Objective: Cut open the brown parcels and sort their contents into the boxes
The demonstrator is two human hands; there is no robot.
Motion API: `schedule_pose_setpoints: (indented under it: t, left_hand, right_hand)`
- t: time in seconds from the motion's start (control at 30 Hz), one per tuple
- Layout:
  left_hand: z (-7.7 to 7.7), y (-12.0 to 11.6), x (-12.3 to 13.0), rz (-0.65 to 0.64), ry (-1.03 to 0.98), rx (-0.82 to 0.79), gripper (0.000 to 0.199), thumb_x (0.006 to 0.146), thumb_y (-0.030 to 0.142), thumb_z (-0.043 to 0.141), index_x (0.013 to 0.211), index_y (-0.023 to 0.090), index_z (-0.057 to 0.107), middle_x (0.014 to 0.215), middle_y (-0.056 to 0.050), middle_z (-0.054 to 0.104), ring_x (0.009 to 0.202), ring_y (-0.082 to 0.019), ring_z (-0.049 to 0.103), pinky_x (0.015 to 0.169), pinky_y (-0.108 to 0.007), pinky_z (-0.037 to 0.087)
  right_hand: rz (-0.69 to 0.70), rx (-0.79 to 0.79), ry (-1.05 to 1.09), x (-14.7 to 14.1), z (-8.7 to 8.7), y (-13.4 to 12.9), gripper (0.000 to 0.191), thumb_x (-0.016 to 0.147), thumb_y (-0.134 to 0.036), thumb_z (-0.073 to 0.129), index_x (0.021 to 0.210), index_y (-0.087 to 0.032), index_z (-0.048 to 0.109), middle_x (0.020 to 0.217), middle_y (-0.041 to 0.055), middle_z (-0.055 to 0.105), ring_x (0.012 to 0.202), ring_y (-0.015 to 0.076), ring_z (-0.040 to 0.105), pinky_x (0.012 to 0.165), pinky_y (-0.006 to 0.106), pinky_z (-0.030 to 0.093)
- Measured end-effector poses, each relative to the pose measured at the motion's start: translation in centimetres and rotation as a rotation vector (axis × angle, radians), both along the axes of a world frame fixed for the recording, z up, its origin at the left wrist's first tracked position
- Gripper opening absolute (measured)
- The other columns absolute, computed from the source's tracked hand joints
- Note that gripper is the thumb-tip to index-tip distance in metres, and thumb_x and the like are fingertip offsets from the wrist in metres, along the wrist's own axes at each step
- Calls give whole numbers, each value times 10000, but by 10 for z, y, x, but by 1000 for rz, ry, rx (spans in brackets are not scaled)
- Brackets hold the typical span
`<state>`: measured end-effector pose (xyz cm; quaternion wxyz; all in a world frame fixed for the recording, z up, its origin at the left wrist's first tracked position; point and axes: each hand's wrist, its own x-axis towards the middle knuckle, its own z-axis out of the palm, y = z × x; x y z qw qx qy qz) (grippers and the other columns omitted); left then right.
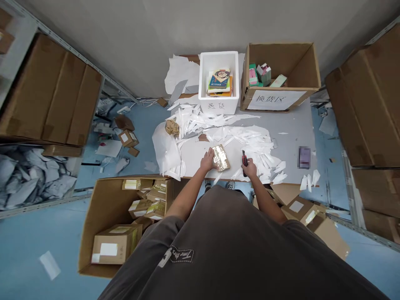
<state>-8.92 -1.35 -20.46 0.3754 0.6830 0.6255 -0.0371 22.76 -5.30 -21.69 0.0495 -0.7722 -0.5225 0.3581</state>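
Note:
My left hand (207, 160) grips the left side of a small brown cardboard box (221, 158) covered with shiny clear tape. The box rests at the front of the table (293, 129), a little left of my body's middle line. To its right, my right hand (250, 168) is closed round a red and black utility knife (244, 159) that points away from me. Knife and box are apart. Torn white paper strips (259, 146) lie heaped just beyond the knife. Whether the blade is out is too small to tell.
At the table's back stand a white foam box (218, 105) holding books and a cardboard carton (281, 100) with small boxes. A crumpled brown paper (171, 127) and plastic bag lie left. A large carton (89, 225) of parcels stands at my left. Shelves with cartons (371, 100) flank both sides.

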Motion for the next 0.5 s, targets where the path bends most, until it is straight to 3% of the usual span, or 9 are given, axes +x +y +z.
schedule_pose_setpoints:
  t: [0.13,0.23,0.37,0.5]
  left_hand:
    - [0,2,4,1,-35,2,1502,642,431,1024,1781,294,55,1858,-146,-29,1677,-458,200,1208,-553,471]
    - [0,2,7,27,-55,-2,1495,629,444,1024,1779,305,79,1858,-147,-17,1674,-482,189,1213,-586,454]
    - [-2,-2,12,79,-128,22,1480,650,464,1001,1779,294,61,1857,-153,-11,1681,-479,162,1230,-599,427]
    - [-3,-5,13,82,-108,32,1442,675,438,978,1782,315,62,1862,-127,7,1671,-509,152,1221,-628,424]
  right_hand:
    - [162,85,196,-48,29,30,379,1029,-394,515,1375,-245,483,1088,74,787,848,278,762,764,347,560]
    - [340,66,103,-97,40,60,364,1104,-439,441,1374,-214,539,1080,128,799,970,312,765,809,359,557]
    - [419,-72,-97,-147,39,79,382,1102,-352,467,1410,-156,577,1152,209,795,1078,341,763,881,400,563]
    - [472,-6,-96,-167,32,71,506,1050,-341,580,1510,-138,526,1200,241,780,1143,357,764,960,456,573]
